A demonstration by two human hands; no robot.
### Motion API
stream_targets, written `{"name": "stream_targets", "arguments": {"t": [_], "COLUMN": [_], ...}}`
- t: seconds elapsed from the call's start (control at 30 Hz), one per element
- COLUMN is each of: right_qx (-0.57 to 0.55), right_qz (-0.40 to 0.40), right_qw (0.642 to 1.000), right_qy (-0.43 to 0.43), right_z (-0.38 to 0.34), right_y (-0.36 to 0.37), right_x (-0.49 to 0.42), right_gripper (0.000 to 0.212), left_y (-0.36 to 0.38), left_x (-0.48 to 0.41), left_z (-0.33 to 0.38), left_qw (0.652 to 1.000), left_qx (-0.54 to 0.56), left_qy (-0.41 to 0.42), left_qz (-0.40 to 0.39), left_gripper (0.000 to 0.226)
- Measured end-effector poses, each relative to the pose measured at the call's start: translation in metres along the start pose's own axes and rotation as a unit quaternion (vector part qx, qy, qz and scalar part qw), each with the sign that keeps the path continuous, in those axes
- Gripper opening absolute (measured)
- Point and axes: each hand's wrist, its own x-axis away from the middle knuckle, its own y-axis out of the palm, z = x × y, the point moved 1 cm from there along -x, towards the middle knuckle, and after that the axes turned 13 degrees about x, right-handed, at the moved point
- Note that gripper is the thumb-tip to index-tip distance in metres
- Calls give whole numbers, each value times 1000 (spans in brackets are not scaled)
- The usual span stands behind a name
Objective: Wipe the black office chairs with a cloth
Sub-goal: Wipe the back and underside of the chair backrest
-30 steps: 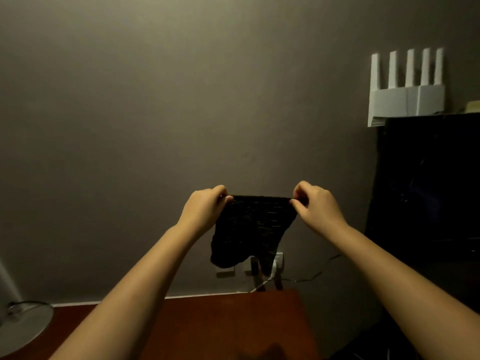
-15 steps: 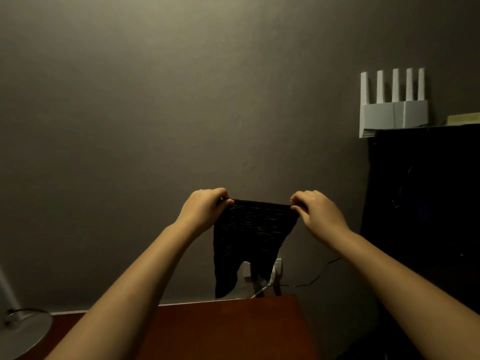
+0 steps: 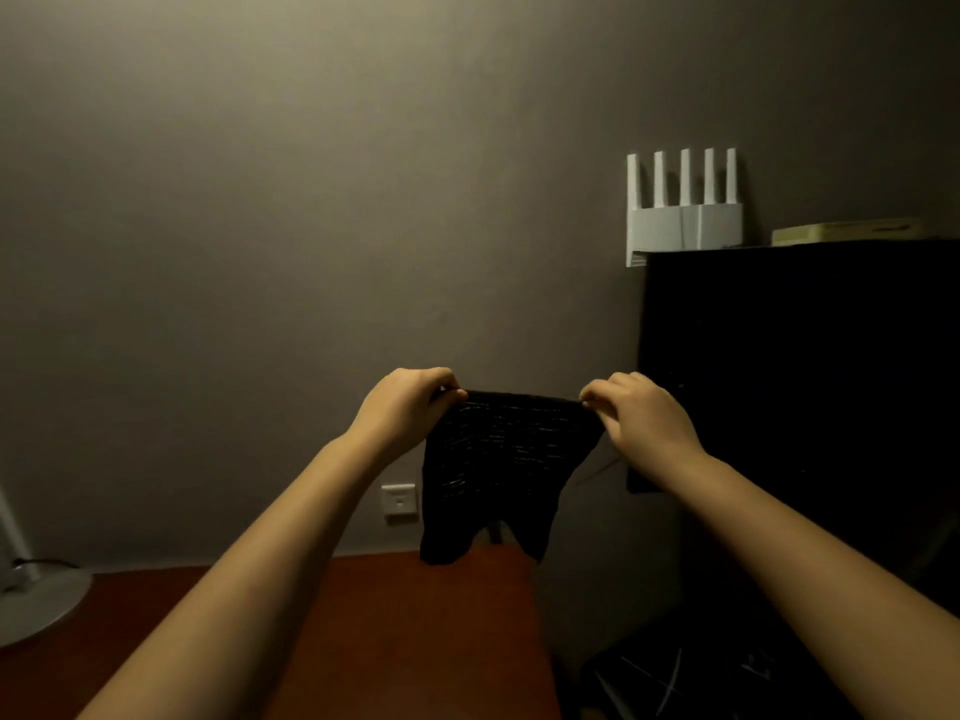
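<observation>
**Cloth Hangs Fuller Than Before**

Since the earlier frame, the cloth [image 3: 498, 459] has dropped open, and both lower corners now hang down. It is black and ribbed, held taut in the air over the far edge of the desk [image 3: 415, 641]. The left hand [image 3: 402, 407] and right hand [image 3: 641, 415] each pinch one top corner with curled fingers. A wall socket [image 3: 399, 498] shows just left of the cloth.

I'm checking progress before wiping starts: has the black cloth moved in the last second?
Yes. Against the white wall socket, the black cloth has shifted right: it partly covered the socket earlier and now hangs just right of it.
</observation>
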Motion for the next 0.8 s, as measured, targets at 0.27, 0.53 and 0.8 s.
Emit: {"name": "stream_targets", "arguments": {"t": [0.27,0.53,0.8], "right_qx": [12,-24,8], "right_qz": [-27,-22,-9], "right_qw": [999,996,989], "right_qy": [25,83,147], "right_z": [80,128,155], "right_y": [-74,-114,-127], "right_x": [109,169,200], "right_gripper": [19,15,10], "left_y": [58,94,127], "left_x": [41,61,57], "left_z": [123,192,220], "left_qw": [999,996,987], "left_qx": [24,56,96], "left_qy": [15,41,84], "left_qz": [-29,-58,-93], "left_gripper": [19,19,18]}}
